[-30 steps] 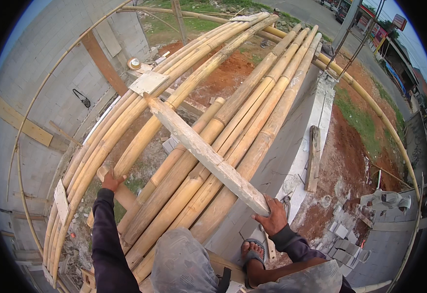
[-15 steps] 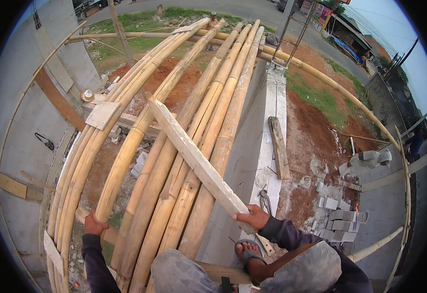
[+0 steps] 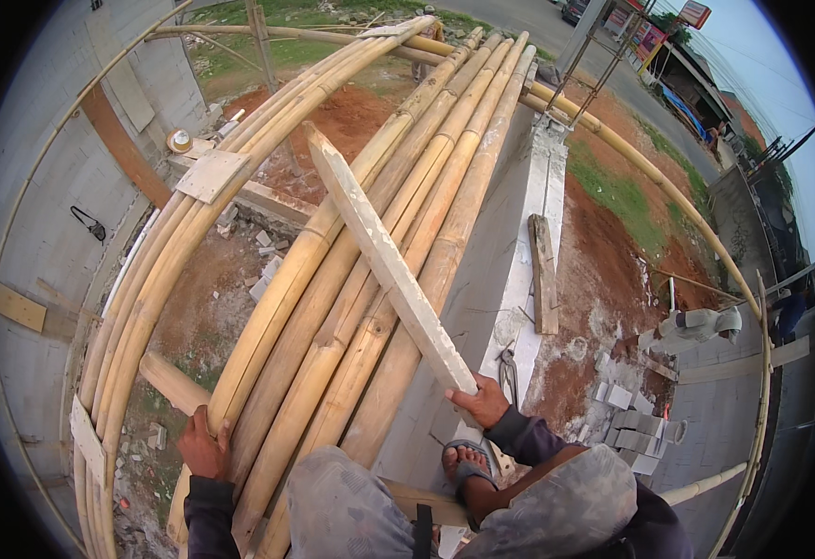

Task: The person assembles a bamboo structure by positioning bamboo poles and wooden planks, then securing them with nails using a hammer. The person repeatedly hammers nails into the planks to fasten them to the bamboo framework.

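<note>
Right hand (image 3: 482, 405) had its grip closed around the near end of a long, pale wooden plank (image 3: 384, 261), fingers curled over the board's edge just above the person's sandalled foot (image 3: 468, 463). From that hand the plank slanted up and away to the left, lying across the top of a bundle of bamboo poles (image 3: 379, 279) and touching them along its length; its far end stood beyond the bundle's left side.

Left hand (image 3: 204, 447) gripped the leftmost pole of that same bundle near its lower end, fingers wrapped over the rounded surface and pressed against it. Just left of this hand, a short wooden stub (image 3: 172, 382) stuck out from under the bamboo.

To the right of the bamboo bundle ran a grey concrete wall top (image 3: 510, 279), and a short dark timber (image 3: 543, 275) lay on it, well apart from the plank. A pair of pliers (image 3: 508, 373) rested on the wall top near the right hand. Further right of the bundle, far below, were red earth and a heap of grey bricks (image 3: 636, 419).

To the left of the bundle, more curved bamboo (image 3: 146, 289) swept down beside a grey block wall (image 3: 44, 214), with a square wooden plate (image 3: 207, 175) fixed on it. The person's knees, in worn grey trousers (image 3: 351, 508), filled the lower edge below the bundle.
</note>
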A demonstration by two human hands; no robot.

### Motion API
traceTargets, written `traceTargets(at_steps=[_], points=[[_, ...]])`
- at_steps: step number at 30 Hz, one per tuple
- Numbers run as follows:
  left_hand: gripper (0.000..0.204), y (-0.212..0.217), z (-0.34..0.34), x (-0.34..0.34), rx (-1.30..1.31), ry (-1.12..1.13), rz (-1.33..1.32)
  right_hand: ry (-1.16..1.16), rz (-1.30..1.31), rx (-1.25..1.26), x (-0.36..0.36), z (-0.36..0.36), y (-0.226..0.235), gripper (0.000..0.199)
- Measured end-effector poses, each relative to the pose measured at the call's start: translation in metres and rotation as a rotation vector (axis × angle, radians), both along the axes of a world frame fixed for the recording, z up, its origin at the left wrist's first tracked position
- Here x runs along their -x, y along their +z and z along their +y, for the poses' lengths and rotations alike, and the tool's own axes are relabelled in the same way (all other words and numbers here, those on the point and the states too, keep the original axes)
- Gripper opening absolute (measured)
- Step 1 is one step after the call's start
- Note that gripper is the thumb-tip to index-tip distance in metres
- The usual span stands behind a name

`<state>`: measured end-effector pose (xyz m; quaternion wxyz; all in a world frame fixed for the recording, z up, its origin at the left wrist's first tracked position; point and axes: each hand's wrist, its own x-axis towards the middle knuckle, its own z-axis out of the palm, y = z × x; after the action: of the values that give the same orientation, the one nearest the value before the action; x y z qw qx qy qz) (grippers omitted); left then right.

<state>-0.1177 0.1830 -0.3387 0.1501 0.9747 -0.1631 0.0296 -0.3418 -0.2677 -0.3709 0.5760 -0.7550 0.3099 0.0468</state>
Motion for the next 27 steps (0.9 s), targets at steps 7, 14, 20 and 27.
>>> traceTargets(at_steps=[7, 14, 20, 27], points=[[0.058, -0.004, 0.028, -0.038, 0.364, 0.058, 0.762, 0.236, -0.395, 0.616, -0.025, -0.002, 0.052, 0.051], [0.066, -0.002, 0.005, -0.011, 0.237, 0.173, 0.418, 0.745, -0.187, 1.116, -0.024, 0.036, 0.059, 0.068], [0.062, 0.003, -0.018, 0.007, 0.089, 0.342, 0.348, 1.129, 0.083, 0.748, -0.037, 0.028, 0.124, 0.064], [0.063, 0.014, -0.01, -0.008, 0.152, 0.341, 0.515, 0.891, -0.302, 0.64, -0.105, 0.036, 0.089, 0.089]])
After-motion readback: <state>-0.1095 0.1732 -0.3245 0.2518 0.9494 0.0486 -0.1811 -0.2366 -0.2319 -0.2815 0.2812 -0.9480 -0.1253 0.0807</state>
